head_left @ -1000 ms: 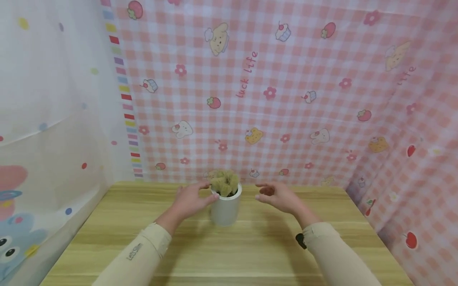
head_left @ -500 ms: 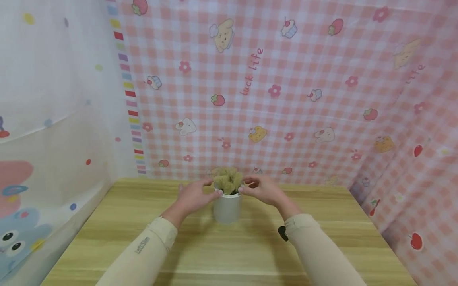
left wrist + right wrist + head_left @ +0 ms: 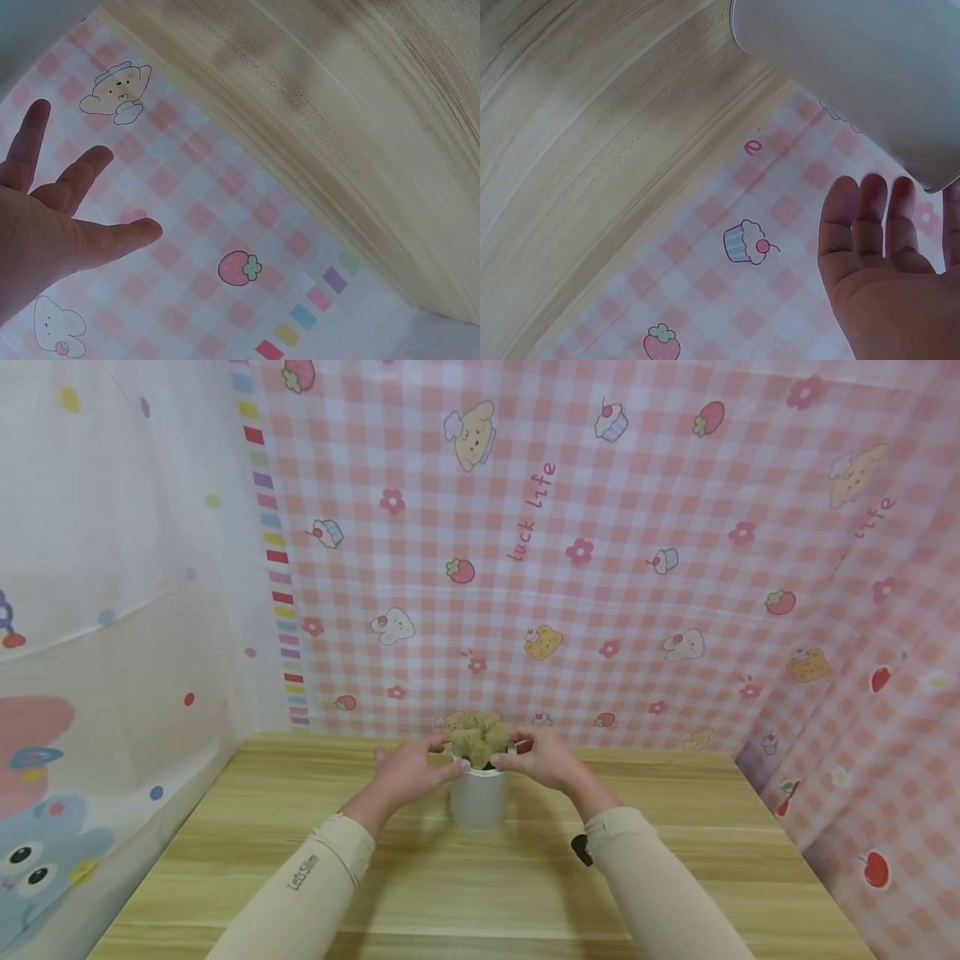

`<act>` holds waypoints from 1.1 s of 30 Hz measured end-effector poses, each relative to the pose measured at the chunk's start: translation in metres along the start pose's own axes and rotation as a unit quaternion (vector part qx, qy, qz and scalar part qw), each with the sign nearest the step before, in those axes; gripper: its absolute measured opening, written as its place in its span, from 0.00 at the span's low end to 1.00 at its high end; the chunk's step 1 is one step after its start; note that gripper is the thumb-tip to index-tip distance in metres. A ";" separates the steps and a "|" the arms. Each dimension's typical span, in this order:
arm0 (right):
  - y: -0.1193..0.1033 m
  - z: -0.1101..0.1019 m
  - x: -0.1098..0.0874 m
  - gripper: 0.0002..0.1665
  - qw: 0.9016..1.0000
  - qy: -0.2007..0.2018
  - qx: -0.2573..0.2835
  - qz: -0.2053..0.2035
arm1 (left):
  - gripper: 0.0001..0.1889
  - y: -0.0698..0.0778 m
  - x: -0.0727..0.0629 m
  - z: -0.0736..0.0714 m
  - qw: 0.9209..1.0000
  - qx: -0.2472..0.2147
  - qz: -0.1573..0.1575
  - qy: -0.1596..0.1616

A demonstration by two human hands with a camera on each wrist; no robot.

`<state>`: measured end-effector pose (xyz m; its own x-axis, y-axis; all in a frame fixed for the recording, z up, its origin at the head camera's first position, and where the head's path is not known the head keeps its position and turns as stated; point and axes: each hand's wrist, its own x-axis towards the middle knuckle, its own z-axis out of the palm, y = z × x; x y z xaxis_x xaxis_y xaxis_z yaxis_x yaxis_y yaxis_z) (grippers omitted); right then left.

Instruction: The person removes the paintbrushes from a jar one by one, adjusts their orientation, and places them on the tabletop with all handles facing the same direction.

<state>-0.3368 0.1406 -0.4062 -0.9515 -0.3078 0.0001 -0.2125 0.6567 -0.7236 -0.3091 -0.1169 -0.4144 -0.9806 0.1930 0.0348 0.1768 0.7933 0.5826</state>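
A bushy yellow-green plant stands upright in a white cylindrical pot toward the back of the table. My left hand is at the pot's left side, thumb tip by the front rim. On the opposite side, my right hand has its thumb at the front rim and its fingers farther back. Spread fingers of the left hand show in the left wrist view. In the right wrist view, the right hand has nearly straight fingers beside the pot. Leaves partly hide the fingertips.
The wooden table ends at a pink checked cloth just behind the pot. A white printed curtain hangs at the left, and more checked cloth lines the right side. A black band is on the right wrist.
My right hand has moved left from beside the pot to its rim. The left hand has stayed at the left rim. The whole head view has shifted slightly.
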 end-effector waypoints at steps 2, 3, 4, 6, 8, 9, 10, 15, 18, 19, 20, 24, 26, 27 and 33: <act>0.000 0.001 0.000 0.30 1.000 0.005 0.014 0.005 | 0.39 0.000 -0.001 0.000 1.000 -0.001 0.000 0.001; 0.000 0.002 0.000 0.30 1.000 0.007 0.021 0.007 | 0.39 0.001 -0.001 0.000 1.000 -0.001 0.001 0.002; 0.000 0.002 0.000 0.30 1.000 0.010 0.027 0.008 | 0.39 0.001 -0.001 0.000 1.000 0.000 0.001 0.002; -0.001 0.002 0.000 0.30 0.999 0.014 0.039 0.012 | 0.38 0.001 -0.002 0.000 1.000 0.001 0.001 0.003; -0.001 0.002 0.000 0.30 0.999 0.017 0.046 0.012 | 0.38 0.001 -0.002 0.000 1.000 0.001 0.001 0.003; -0.002 0.002 0.000 0.29 0.999 0.018 0.050 0.013 | 0.38 0.001 -0.002 0.000 1.000 0.001 0.001 0.003; -0.002 0.002 0.000 0.28 0.998 0.019 0.052 0.012 | 0.38 0.001 -0.002 0.000 1.000 0.000 0.000 0.002; -0.002 0.001 0.000 0.15 0.999 0.018 0.045 -0.010 | 0.38 0.002 -0.002 0.000 1.000 -0.006 -0.003 -0.003; -0.001 -0.001 0.000 0.14 0.999 0.014 0.044 -0.022 | 0.38 0.003 -0.003 -0.001 1.000 -0.007 -0.005 -0.004; -0.002 -0.001 0.001 0.15 0.999 0.014 0.043 -0.026 | 0.38 0.003 -0.003 -0.001 1.000 -0.007 -0.006 -0.004; -0.002 -0.002 0.001 0.16 0.999 0.015 0.042 -0.029 | 0.38 0.003 -0.003 -0.001 1.000 -0.007 -0.006 -0.004; -0.004 -0.003 0.002 0.23 0.998 0.012 0.050 -0.042 | 0.38 0.003 -0.003 0.000 1.000 -0.006 -0.008 -0.005; -0.007 -0.004 0.002 0.25 0.997 0.015 0.058 -0.046 | 0.38 0.004 -0.003 -0.001 1.000 -0.007 -0.009 -0.006; -0.008 -0.004 0.002 0.26 0.997 0.019 0.063 -0.047 | 0.38 0.005 -0.003 -0.001 1.000 -0.007 -0.009 -0.006; -0.016 -0.008 0.003 0.29 0.990 0.053 0.103 -0.074 | 0.38 0.006 -0.003 -0.002 1.000 -0.010 -0.017 -0.008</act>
<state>-0.3376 0.1341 -0.3892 -0.9337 -0.3092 0.1808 -0.3114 0.4514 -0.8363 -0.3049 -0.1136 -0.4096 -0.9845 0.1755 0.0013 0.1411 0.7875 0.6000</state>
